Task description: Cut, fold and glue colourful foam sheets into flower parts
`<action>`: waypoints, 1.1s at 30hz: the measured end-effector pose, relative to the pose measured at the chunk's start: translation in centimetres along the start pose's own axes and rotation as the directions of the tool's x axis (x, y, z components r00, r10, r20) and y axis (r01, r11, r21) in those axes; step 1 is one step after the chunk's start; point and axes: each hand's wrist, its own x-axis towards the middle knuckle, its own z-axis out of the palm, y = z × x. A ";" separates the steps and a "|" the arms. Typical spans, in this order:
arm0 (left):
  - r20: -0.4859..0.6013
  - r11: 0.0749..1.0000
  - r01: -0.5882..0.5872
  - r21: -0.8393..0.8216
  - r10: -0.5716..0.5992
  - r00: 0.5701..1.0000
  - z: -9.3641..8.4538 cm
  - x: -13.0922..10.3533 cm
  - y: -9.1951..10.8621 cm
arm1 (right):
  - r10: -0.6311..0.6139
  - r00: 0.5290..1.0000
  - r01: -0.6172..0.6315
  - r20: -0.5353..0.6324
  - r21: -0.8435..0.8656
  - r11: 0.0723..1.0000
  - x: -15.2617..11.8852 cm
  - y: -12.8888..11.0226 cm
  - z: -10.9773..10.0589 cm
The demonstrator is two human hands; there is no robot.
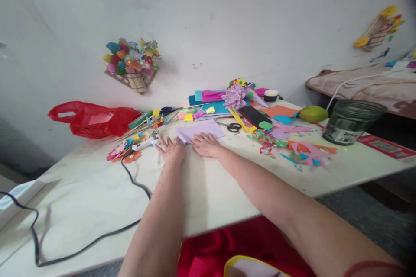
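Observation:
A pale lilac sheet (201,130), paper or thin foam, lies on the white table (224,190) in front of me. My right hand (205,144) rests flat on its near edge with the fingers stretched out. At the sheet's lower left corner, my left hand (171,149) lies with its fingers spread, touching the table and close to a white glue gun (143,143). Just beyond the sheet's right end are scissors with black handles (233,127). Neither hand grips anything.
Paper flowers (121,150) and a red plastic bag (94,119) sit at the left. A black cord (94,242) crosses the table's left side. Rightward are a phone (255,117), coloured scraps (305,151), a green mango (313,114) and a glass jar (349,123).

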 end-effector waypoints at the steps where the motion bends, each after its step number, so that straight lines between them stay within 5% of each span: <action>1: 0.002 1.000 -0.009 -0.005 0.009 1.000 0.1 0.0 0.0 | -0.002 1.000 0.002 -0.002 0.000 1.000 0.0 0.0 0.0; 10: -0.152 0.997 -0.068 -0.021 0.064 0.986 -1.0 -0.4 0.5 | -0.016 1.000 0.016 -0.020 0.000 1.000 -0.2 -0.1 0.0; 16: -0.016 0.986 -0.166 0.014 0.166 0.986 -0.1 -0.4 1.5 | -0.003 1.000 0.003 -0.009 -0.007 1.000 0.0 -0.1 0.1; 27: 0.071 0.999 -0.053 0.011 0.052 0.996 0.2 0.0 1.2 | -0.007 1.000 0.007 -0.002 -0.010 1.000 0.0 0.0 0.1; 33: 0.028 1.000 0.018 0.009 -0.018 0.999 0.5 0.4 0.2 | 0.001 1.000 -0.001 -0.015 -0.013 1.000 0.1 0.0 0.2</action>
